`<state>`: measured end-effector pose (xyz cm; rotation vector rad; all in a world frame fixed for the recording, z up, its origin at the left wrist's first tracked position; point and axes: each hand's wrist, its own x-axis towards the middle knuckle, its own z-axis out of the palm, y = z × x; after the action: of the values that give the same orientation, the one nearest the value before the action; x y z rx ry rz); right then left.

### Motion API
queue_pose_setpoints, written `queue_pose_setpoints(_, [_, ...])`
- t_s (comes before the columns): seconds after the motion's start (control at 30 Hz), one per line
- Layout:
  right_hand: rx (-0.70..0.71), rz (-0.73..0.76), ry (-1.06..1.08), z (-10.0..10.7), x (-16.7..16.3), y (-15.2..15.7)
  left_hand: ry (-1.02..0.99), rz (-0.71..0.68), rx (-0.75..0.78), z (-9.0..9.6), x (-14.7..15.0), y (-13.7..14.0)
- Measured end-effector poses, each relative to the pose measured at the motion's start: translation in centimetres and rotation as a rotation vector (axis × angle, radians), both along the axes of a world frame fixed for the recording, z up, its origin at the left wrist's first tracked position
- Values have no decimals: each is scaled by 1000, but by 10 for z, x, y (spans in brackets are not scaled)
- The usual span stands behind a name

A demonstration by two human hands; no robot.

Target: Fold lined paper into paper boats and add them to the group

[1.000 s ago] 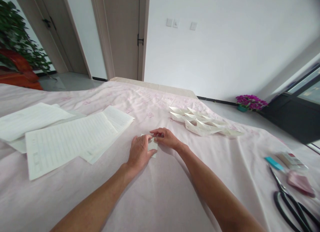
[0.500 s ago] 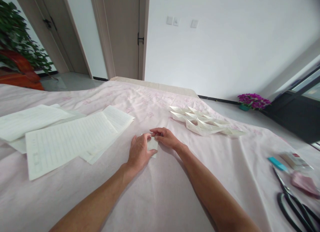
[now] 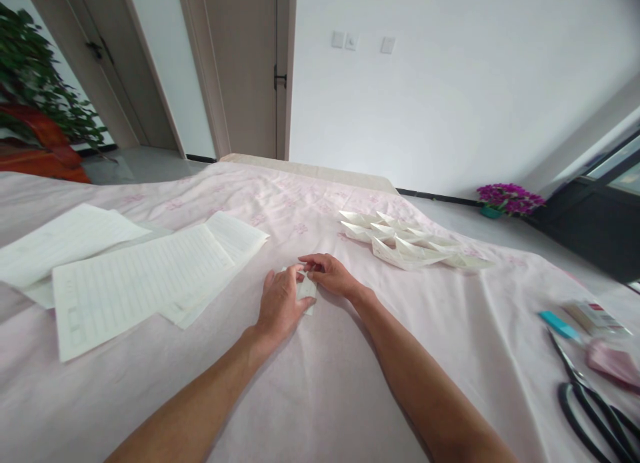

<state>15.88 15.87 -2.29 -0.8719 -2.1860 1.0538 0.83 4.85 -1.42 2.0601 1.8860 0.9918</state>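
A small folded piece of paper (image 3: 307,289) lies on the pink cloth between my hands. My left hand (image 3: 283,295) grips it from the left, the thumb along its near edge and the fingers at its far edge. With bent fingers, my right hand (image 3: 330,274) pinches the paper's far right part. The fingertips of both hands meet there and partly cover the paper. To the right stand several folded paper boats (image 3: 407,250), close together in rows. Lined paper sheets (image 3: 145,283) are spread out on the left.
Black-handled scissors (image 3: 580,383) lie at the right near a blue object (image 3: 559,325), a small clear-wrapped pack (image 3: 597,318) and a pink item (image 3: 613,362). The flowered pink cloth (image 3: 280,190) has creases. Beyond it are doors, a white wall and purple flowers (image 3: 510,200).
The hands and the folded paper stay nearly in place, with only slight finger movement. The view has shifted a little.
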Motion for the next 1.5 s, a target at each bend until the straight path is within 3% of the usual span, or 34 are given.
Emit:
queue_pose_setpoints(0.2, [-36, 20, -10, -2, 2, 1, -24, 8, 6, 0, -2, 0])
queue_pose_setpoints(0.57, [-7, -97, -18, 10, 3, -10, -98, 63, -50, 3, 0, 9])
queue_pose_setpoints(0.9, [18, 39, 76, 19, 11, -10, -155, 77, -55, 0, -2, 12])
queue_pose_setpoints(1.13, [-184, -37, 245, 10, 11, -14, -173, 55, -34, -1, -1, 11])
queue_pose_setpoints(1.33, [-10, -7, 94, 17, 11, -12, -202, 48, -63, -4, -2, 12])
queue_pose_setpoints(1.5, [4, -10, 76, 15, 11, -11, -234, 43, -81, -4, -3, 12])
